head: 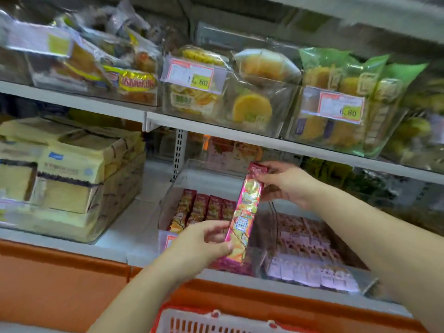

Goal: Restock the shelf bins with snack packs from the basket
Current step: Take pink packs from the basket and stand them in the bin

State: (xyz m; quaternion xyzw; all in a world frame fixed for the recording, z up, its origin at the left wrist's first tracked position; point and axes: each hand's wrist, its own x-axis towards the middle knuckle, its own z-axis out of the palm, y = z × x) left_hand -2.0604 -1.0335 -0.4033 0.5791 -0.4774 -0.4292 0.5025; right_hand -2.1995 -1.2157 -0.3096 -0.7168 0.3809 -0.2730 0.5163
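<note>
You hold one long, slim, glossy pink foil snack pack (242, 212) by both ends, tilted nearly upright. Your left hand (204, 241) curls round its lower end and your right hand (286, 186) pinches its top end. It hangs over the clear, rigid plastic bin (165, 212) on the lower shelf. In the bin, four dark red packs (204, 207) stand in a row. The lavender packs (307, 248) to the right are too blurred to count. One red lattice basket (192, 320) sits below.
</note>
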